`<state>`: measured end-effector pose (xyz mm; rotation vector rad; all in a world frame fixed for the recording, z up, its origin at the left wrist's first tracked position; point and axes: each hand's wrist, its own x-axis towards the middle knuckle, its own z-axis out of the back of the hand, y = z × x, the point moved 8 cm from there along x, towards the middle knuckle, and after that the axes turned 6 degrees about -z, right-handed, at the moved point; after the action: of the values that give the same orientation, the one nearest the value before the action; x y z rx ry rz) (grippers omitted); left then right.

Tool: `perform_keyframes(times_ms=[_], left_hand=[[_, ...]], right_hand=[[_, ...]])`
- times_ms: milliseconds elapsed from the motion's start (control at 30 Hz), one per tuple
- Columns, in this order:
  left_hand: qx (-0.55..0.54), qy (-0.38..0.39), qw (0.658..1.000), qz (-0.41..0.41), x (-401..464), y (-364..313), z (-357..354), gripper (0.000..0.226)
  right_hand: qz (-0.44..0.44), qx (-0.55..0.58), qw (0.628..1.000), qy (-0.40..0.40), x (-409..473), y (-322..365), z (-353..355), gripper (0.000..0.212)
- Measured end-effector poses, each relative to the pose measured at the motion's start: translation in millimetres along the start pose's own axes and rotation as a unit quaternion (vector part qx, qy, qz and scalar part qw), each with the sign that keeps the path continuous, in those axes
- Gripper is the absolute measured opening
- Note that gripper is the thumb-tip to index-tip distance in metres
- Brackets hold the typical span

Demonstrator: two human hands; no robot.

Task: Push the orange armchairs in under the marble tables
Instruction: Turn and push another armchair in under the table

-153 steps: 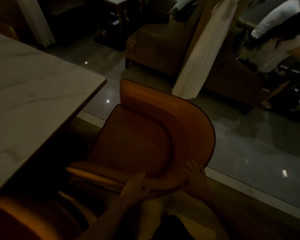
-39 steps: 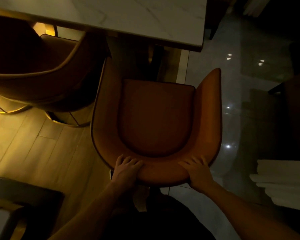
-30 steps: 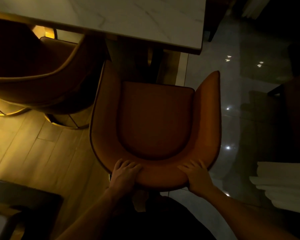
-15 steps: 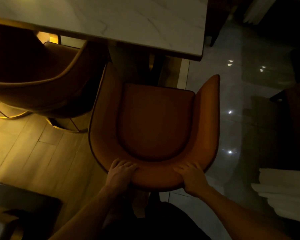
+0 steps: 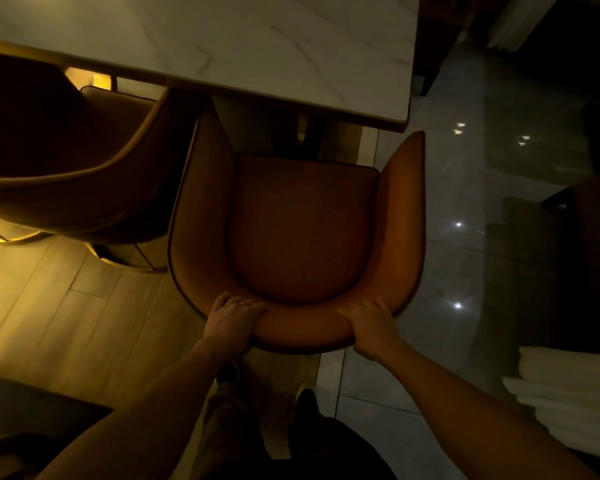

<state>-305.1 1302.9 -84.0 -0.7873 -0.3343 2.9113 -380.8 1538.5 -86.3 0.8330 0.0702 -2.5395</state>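
I am looking straight down on a curved orange leather armchair (image 5: pixel 302 233) with a rounded, padded backrest that sweeps into two arms. My left hand (image 5: pixel 231 322) grips the top of that backrest on its left side, fingers curled over the padded rim toward the seat, thumb out of sight behind it. My right hand (image 5: pixel 371 325) holds the same rim on the right side, fingers curled over the top edge in the same way. Both hands are closed around the backrest and hold nothing else.

The armchair faces the white rectangular marble table (image 5: pixel 229 46) with grey veining, near the table's right corner. The tip of its left arm is just under the table's near edge, while the tip of its right arm lies outside that corner, over the grey polished tile floor (image 5: pixel 465 265). The seat cushion is almost wholly clear of the table edge.

A second orange armchair (image 5: pixel 70 161) of the same kind stands just beside it on the left, along the same near edge, on its gold metal base; in the dim light I cannot tell whether the two touch. The yellow-lit wooden plank floor (image 5: pixel 66 306) runs under that side. A stack of folded white cloth (image 5: pixel 565 393) lies at the right edge of the view.
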Motion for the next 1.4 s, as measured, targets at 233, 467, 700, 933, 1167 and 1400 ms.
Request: perform_keyframes(times_ms=[233,467,700,933,1167,1400], left_hand=[[0.009,-0.001,1.0,-0.008,5,10,5,0.069],[0.008,-0.001,1.0,-0.01,5,13,3,0.068],[0.013,0.005,1.0,-0.014,10,22,9,0.069],[0.033,0.007,0.999,-0.016,16,39,24,0.069],[0.051,0.017,0.998,-0.016,23,58,35,0.072],[0.062,0.02,0.998,-0.021,34,69,42,0.073]], right_hand=[[-0.008,-0.006,1.0,0.021,8,6,1,0.066],[-0.007,-0.036,0.999,0.033,9,7,0,0.072],[-0.012,-0.034,0.999,0.032,15,16,8,0.057],[-0.019,-0.057,0.998,0.038,24,30,19,0.05],[-0.007,-0.067,0.997,0.033,36,43,29,0.045],[-0.001,-0.065,0.997,0.028,46,49,38,0.042]])
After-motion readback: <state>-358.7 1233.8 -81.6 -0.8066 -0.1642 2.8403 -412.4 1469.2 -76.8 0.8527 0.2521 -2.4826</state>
